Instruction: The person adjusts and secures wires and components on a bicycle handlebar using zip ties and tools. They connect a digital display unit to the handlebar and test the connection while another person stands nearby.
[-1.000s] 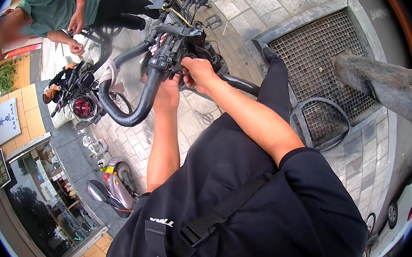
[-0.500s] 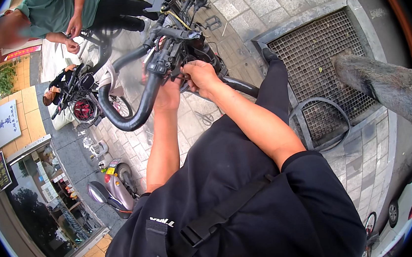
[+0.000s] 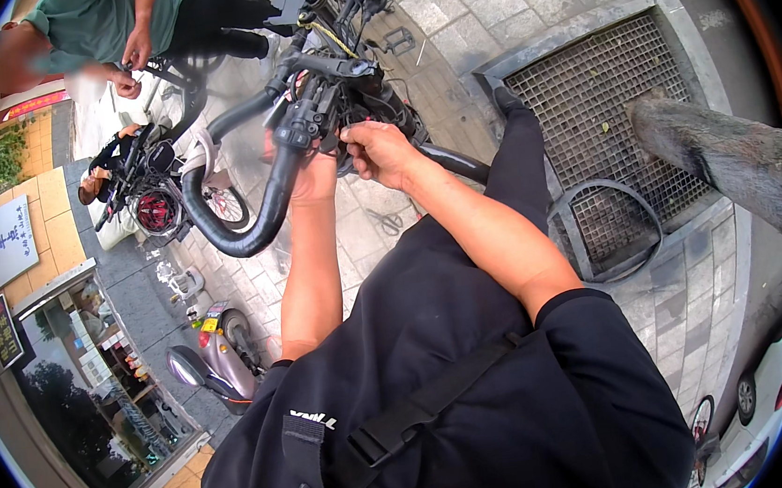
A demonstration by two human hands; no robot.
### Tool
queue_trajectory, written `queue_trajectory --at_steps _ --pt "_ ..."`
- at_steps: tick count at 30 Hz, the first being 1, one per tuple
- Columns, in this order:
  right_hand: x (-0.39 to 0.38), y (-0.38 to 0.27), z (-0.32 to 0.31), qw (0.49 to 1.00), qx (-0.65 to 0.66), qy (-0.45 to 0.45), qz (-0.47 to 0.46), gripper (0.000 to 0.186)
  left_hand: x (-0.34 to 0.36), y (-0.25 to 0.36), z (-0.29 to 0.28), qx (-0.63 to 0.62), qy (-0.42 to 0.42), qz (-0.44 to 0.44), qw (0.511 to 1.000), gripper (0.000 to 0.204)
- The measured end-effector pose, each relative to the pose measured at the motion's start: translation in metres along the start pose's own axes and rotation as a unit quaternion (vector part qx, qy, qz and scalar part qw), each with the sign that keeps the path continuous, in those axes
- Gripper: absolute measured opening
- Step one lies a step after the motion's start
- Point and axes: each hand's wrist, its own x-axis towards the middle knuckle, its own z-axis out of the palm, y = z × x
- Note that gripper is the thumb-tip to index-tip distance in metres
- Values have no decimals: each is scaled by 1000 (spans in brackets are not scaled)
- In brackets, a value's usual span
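Observation:
A black, curved handlebar (image 3: 264, 220) with a shiny wrapped surface sweeps in front of me, belonging to a bike. Close to its bend sits a black control housing (image 3: 302, 125) with buttons. My left hand (image 3: 315, 178) reaches up just under this housing, its fingers mostly hidden by the bar and the parts there. Beside it, my right hand (image 3: 382, 155) is closed, thumb and forefinger pinched together near the dark parts and cables below the housing. Whatever lies in that pinch is too small to make out.
Another person in a green shirt (image 3: 107, 31) stands at the upper left, hands together. Parked bikes (image 3: 154, 173) and a scooter (image 3: 223, 354) line the left. To the right are a metal grate (image 3: 602, 92), a loose tyre (image 3: 606, 275) and a tree trunk (image 3: 716, 151).
The handlebar's near bend has shifted slightly down and left in view. Both my hands stay beneath the control housing, the right one moving only a little. The other person's hands have shifted slightly.

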Motion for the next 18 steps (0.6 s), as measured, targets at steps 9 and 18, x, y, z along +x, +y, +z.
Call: queue_trajectory --at_steps 9,18 --pt "1 6 13 995 -66 48 -49 14 0 0 -11 -43 32 51 997 42" --pt "10 -21 42 993 -41 109 33 27 -17 0 -4 -27 17 21 999 46"
